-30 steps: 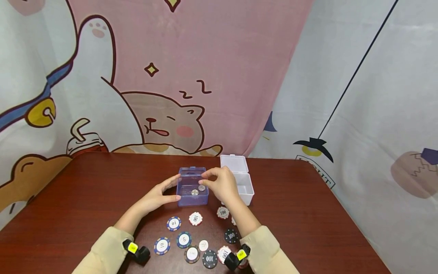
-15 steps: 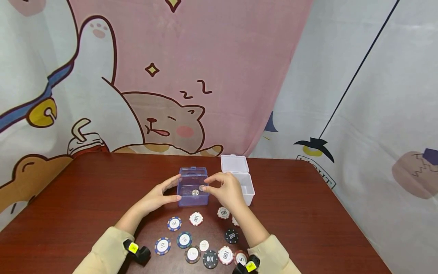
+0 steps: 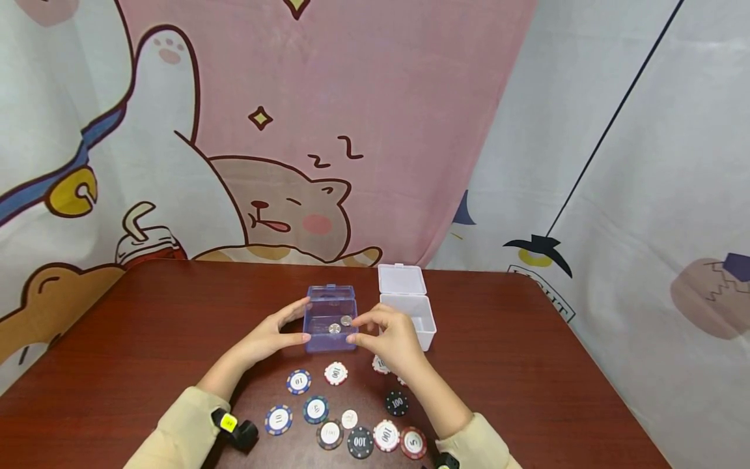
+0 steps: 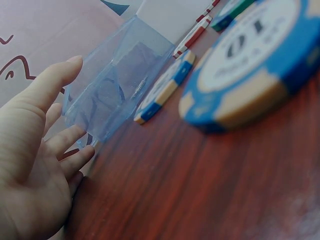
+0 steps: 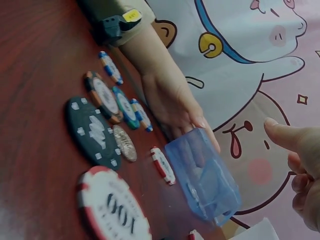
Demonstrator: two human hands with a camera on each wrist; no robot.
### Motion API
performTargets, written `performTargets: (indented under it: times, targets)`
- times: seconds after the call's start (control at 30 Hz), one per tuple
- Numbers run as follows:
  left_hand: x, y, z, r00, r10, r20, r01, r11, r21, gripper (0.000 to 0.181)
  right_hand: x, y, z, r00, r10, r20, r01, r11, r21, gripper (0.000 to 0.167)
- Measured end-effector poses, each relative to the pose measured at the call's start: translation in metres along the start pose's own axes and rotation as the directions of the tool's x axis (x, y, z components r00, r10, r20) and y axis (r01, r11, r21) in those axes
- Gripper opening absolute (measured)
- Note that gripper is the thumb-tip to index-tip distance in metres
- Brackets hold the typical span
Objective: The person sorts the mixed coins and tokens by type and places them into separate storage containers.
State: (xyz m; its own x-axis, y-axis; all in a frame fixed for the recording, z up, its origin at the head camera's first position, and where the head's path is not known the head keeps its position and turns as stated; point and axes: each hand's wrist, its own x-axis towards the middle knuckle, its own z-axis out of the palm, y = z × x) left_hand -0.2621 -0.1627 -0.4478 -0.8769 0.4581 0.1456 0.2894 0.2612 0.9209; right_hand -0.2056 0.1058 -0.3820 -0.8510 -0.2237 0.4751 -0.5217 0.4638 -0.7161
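A translucent blue plastic box [image 3: 330, 344] stands on the table with its lid raised at the back. Inside it lie two silver coins [image 3: 334, 328]. My left hand [image 3: 266, 335] rests along the box's left side, thumb at the front corner and fingers toward the back. In the left wrist view its fingers [image 4: 65, 142] look relaxed against the box. At the box's right front corner is my right hand [image 3: 392, 335], thumb and index apart with nothing between them. The right wrist view shows the right thumb [image 5: 282, 134] extended, away from the blue box [image 5: 202, 175].
Just right of the blue box stands a white box [image 3: 423, 335], lid up. Several poker chips lie nearer to me, among them a red-edged chip [image 3: 336, 373], a blue chip [image 3: 278, 420] and a black chip [image 3: 360, 442]. A silver coin [image 3: 349, 419] lies among them.
My right hand has drawn back from over the blue box toward its right front corner, and its wrist has shifted right, uncovering a red chip. The left hand and both boxes have stayed put.
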Motion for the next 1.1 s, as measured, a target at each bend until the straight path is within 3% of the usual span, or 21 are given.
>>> performTargets:
  times: [0.3, 0.57, 1.1]
  targets:
    - [0.0, 0.001, -0.001, 1.0, -0.004, -0.006, 0.004, 1.0, 0.004, 0.078, -0.016, 0.001, 0.0, 0.995, -0.048, 0.084, 0.049, 0.999, -0.005, 0.019]
    - [0.001, 0.0, -0.001, 1.0, 0.006, -0.005, -0.006, 1.0, 0.006, 0.077, -0.032, 0.008, 0.001, 0.983, -0.139, 0.117, 0.149, 0.986, -0.074, 0.021]
    - [0.001, 0.0, 0.0, 0.999, 0.042, -0.006, -0.042, 0.999, 0.011, 0.078, -0.059, 0.015, 0.004, 0.955, -0.095, 0.282, 0.123, 0.989, -0.083, 0.022]
